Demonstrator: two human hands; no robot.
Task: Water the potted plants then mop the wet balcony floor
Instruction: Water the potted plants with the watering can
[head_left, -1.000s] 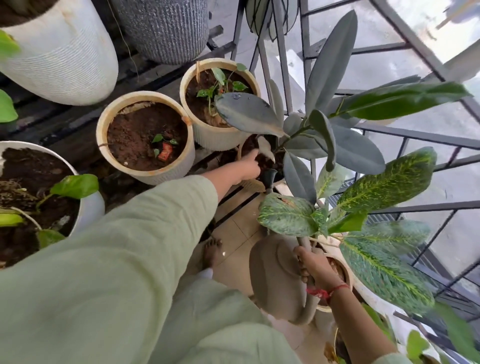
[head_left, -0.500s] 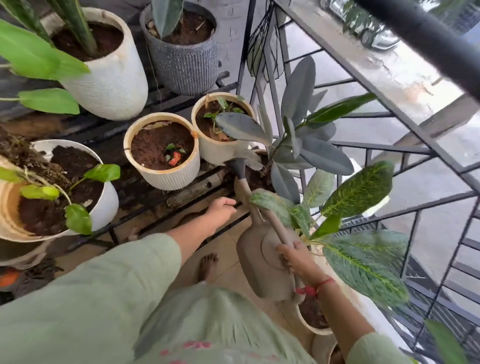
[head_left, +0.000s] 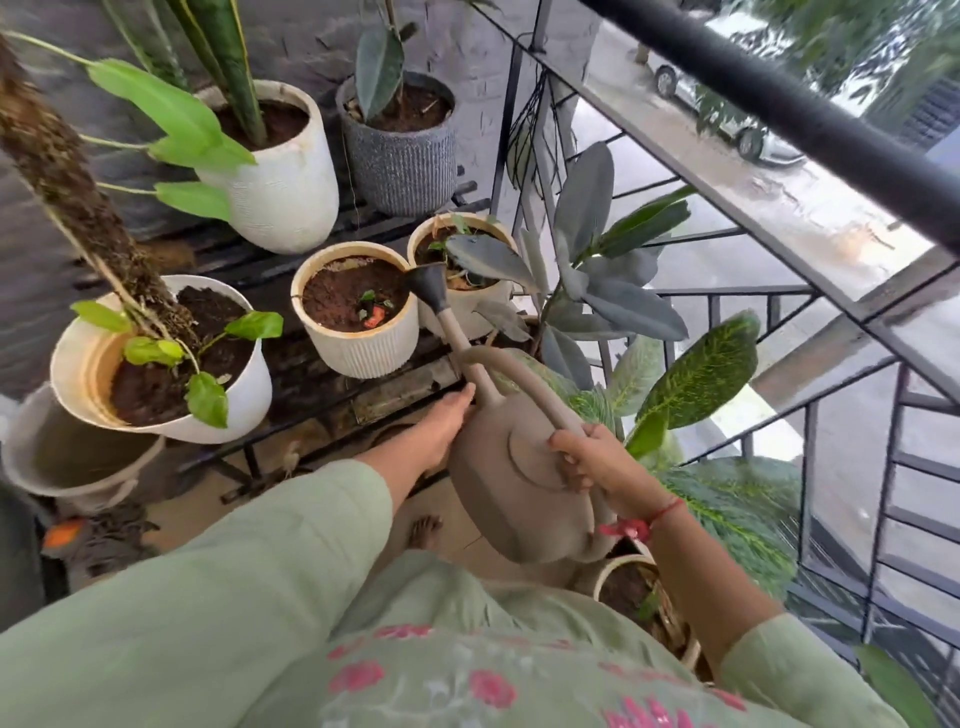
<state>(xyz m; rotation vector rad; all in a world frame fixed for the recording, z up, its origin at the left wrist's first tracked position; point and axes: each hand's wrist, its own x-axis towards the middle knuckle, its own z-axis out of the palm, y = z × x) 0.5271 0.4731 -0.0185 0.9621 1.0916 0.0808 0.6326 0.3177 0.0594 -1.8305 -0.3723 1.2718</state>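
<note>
Grips watering can (head_left: 511, 488) handle (head_left: 540, 387) with right hand (head_left: 597, 462), fingers curled round it. Touches can's side with left hand (head_left: 441, 423), fingers straight. Holds can tilted in the air, rose (head_left: 428, 283) above adjoining rims of two cream pots (head_left: 363, 356).

Right hand (head_left: 589, 460) is curled round the watering can (head_left: 514, 483) handle; red thread (head_left: 631, 527) is worn at that wrist. Left hand (head_left: 444, 423) is stretched forward, fingers kept straight, fingertips laid against the can's side.

Pale green sleeves (head_left: 208, 597), pink-flowered tunic (head_left: 467, 680), red thread (head_left: 662, 515) on right wrist
</note>
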